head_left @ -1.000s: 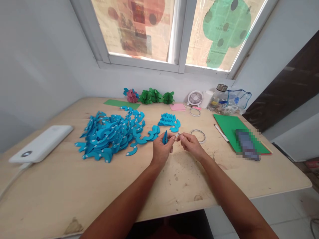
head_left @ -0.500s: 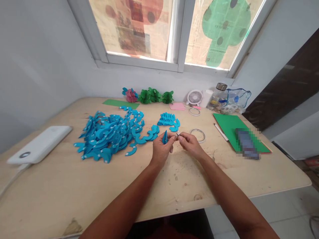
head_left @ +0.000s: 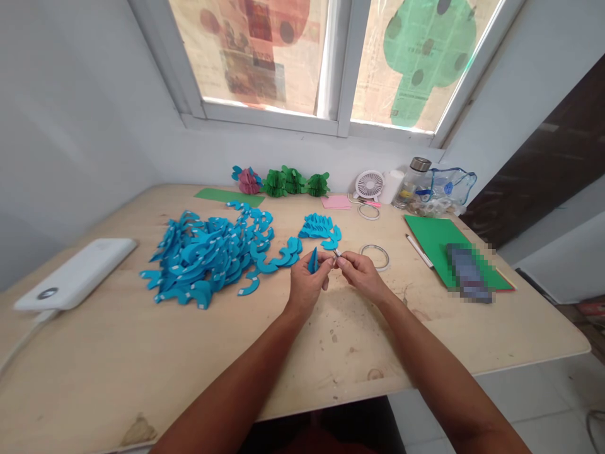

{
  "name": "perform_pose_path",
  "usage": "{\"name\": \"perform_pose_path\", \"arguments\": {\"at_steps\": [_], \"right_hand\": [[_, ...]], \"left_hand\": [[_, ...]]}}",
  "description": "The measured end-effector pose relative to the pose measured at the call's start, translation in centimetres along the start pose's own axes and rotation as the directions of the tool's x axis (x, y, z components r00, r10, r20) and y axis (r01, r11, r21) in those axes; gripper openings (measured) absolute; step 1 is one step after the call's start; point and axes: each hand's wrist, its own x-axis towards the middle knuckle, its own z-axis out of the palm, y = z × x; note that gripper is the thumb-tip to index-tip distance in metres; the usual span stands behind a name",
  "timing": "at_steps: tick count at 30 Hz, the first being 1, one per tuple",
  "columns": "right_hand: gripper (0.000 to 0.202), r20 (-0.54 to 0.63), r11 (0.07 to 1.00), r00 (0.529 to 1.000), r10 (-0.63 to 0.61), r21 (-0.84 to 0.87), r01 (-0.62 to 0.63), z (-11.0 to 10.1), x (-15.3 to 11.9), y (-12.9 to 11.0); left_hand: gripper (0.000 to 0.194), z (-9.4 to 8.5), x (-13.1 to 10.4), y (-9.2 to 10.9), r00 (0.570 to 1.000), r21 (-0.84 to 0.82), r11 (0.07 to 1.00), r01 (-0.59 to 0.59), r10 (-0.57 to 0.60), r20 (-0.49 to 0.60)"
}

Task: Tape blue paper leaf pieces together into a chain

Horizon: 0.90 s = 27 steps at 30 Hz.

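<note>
My left hand (head_left: 303, 285) is closed around a folded blue paper piece (head_left: 312, 260), which sticks up between thumb and fingers. My right hand (head_left: 363, 276) meets it fingertip to fingertip, pinching something small with a whitish and dark tip (head_left: 336, 253) that I cannot make out. Just beyond the hands lies a small row of curved blue paper pieces (head_left: 317, 227). To the left spreads a large heap of blue paper arcs (head_left: 203, 252), many bearing small white squares. A roll of narrow tape (head_left: 388, 258) lies flat by my right hand.
A white power bank (head_left: 80, 271) with a cable lies at the left. Green paper sheets (head_left: 435, 236), a blurred phone (head_left: 470, 271) and a pen (head_left: 420, 251) are on the right. Along the wall stand green paper ornaments (head_left: 293, 181), a small fan (head_left: 369, 185) and a bottle (head_left: 412, 186).
Both hands stay almost in place. The right fingertips and the small thing in them shift very slightly.
</note>
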Motion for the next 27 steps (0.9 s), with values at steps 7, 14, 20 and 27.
{"name": "perform_pose_path", "arguments": {"at_steps": [7, 14, 20, 27], "right_hand": [[0.032, -0.041, 0.998, 0.999, -0.009, -0.066, 0.007, 0.08, -0.02, -0.27], [0.03, -0.078, 0.997, 0.997, -0.014, -0.074, 0.008, 0.08, 0.07, 0.22], [0.03, -0.075, 0.993, 0.997, -0.024, -0.114, 0.015, 0.11, 0.05, 0.28], [0.032, -0.024, 0.992, 0.999, -0.033, -0.123, 0.03, 0.18, 0.02, 0.16]], "left_hand": [[0.017, 0.05, -0.03, 0.1, 1.0, 0.0, 1.0, 0.002, -0.002, -0.008], [0.017, -0.02, 0.0, -0.08, 1.0, 0.0, 1.0, 0.001, -0.001, -0.016], [0.018, -0.07, 0.1, -0.18, 1.0, -0.012, 1.0, -0.008, 0.008, -0.006], [0.019, -0.1, 0.14, -0.38, 1.0, -0.014, 1.0, 0.014, -0.014, 0.022]]}}
